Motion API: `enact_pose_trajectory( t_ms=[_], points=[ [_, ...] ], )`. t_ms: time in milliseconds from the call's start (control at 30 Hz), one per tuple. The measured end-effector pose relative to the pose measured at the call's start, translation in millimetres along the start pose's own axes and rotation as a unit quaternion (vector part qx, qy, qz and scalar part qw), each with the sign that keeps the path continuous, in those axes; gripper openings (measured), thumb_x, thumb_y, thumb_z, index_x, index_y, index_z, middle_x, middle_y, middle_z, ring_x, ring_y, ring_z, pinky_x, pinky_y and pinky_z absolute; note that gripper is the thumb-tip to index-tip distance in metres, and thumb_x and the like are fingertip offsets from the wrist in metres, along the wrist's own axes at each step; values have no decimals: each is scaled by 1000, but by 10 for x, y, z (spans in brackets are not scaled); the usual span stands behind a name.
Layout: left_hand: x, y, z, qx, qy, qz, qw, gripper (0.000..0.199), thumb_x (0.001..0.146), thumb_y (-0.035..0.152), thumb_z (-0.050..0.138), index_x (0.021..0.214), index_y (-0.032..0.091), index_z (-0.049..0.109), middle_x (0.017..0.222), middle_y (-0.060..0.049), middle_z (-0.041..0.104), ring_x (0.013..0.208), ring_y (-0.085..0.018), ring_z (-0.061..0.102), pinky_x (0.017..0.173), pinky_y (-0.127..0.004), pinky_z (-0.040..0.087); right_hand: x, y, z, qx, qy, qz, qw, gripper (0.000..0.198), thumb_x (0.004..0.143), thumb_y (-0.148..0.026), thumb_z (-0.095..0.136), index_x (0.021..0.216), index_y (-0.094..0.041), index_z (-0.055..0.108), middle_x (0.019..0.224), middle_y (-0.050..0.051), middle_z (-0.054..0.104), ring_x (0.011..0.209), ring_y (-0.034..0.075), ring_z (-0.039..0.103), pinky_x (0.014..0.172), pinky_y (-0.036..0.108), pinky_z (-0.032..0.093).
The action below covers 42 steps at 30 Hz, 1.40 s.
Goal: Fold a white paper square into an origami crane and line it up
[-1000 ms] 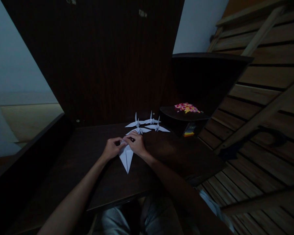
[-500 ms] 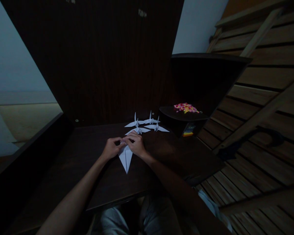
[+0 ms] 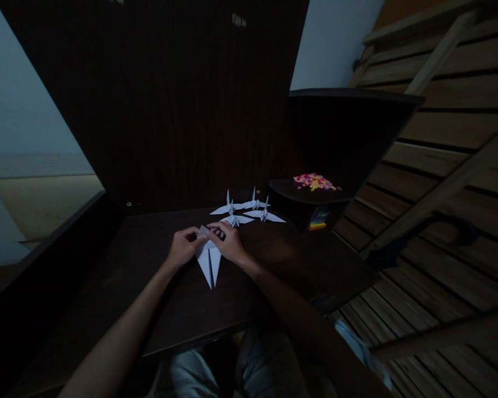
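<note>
Folded paper (image 3: 214, 258), pinched at its far end between the left hand (image 3: 181, 247) and right hand (image 3: 231, 243), over the bench (image 3: 299, 260); contact with it unclear. Two slim points toward the body, slit between. Just beyond the hands, four white paper birds (image 3: 265, 215), seemingly finished. Judging by those, neck and wings left to form on the held piece; creases under the fingertips hidden.

Dim room, dark desk (image 3: 299, 271), pale wall (image 3: 20, 99)
</note>
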<state>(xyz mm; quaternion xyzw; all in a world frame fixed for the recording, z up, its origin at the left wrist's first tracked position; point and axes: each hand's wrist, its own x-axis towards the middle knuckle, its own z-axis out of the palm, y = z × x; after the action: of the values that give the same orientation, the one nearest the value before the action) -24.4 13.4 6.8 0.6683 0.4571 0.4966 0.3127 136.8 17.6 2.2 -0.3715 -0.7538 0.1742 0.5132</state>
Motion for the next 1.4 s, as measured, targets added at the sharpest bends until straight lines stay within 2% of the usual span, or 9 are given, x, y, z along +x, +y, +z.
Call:
enact_pose_trajectory(
  t_ms=[133, 300, 400, 533, 800, 1033, 1200, 1400],
  points=[
    [6, 34, -22, -32, 25, -24, 999, 25, 64, 40, 73, 67, 16, 67, 67, -2, 68, 62, -17, 61, 56, -26, 47, -3, 14, -12, 0, 8, -2, 1000, 16, 86, -27, 57, 77, -19, 66, 74, 2, 63, 76, 15, 54, 72, 26, 43],
    [-6, 77, 8, -34, 23, -27, 999, 27, 65, 42, 72, 69, 16, 68, 66, -2, 68, 62, -18, 61, 56, -26, 47, -7, 10, -18, -20, 27, 17, 999, 15, 83, -22, 60, 69, -19, 63, 68, 1, 59, 71, 15, 53, 67, 26, 42],
    [-11, 90, 18, -32, 44, -28, 998, 26, 67, 42, 70, 70, 16, 68, 66, -2, 68, 61, -17, 60, 55, -25, 47, -10, 7, -14, -25, 27, 19, 999, 14, 84, -23, 60, 70, -19, 63, 69, 1, 59, 72, 15, 53, 68, 26, 43],
    [-10, 97, 4, -38, 83, -37, 995, 27, 68, 42, 69, 72, 15, 69, 69, -2, 68, 62, -17, 61, 55, -25, 47, -15, 14, 2, -20, -8, 8, 1000, 13, 83, -23, 61, 72, -19, 64, 71, 1, 61, 72, 14, 53, 69, 26, 43],
    [-21, 113, -8, -21, 5, -29, 999, 35, 64, 45, 74, 80, 14, 71, 76, -5, 71, 67, -20, 63, 57, -27, 48, -11, 54, -2, -25, 40, -5, 999, 16, 82, -20, 62, 66, -19, 62, 66, 1, 60, 73, 16, 52, 70, 28, 42],
    [-23, 95, -24, -20, 67, -38, 997, 28, 64, 40, 74, 75, 14, 73, 72, -5, 71, 65, -19, 62, 57, -27, 47, -11, 29, 0, -15, 27, -27, 999, 19, 86, -27, 58, 69, -20, 61, 75, 2, 59, 80, 17, 52, 76, 30, 42],
    [-3, 37, -23, -40, 66, -22, 997, 27, 61, 38, 76, 75, 15, 74, 78, -6, 72, 73, -21, 64, 64, -28, 48, -18, 29, 8, -8, 52, -25, 998, 22, 85, -28, 59, 65, -19, 58, 72, 2, 58, 79, 17, 51, 75, 31, 42],
    [-3, 27, -35, -48, 82, -36, 995, 30, 60, 39, 77, 76, 15, 74, 78, -7, 71, 72, -21, 65, 62, -28, 48, -10, 60, 24, 12, 61, -14, 998, 18, 81, -28, 64, 66, -19, 60, 81, 2, 57, 85, 16, 54, 82, 32, 43]
  ],
)
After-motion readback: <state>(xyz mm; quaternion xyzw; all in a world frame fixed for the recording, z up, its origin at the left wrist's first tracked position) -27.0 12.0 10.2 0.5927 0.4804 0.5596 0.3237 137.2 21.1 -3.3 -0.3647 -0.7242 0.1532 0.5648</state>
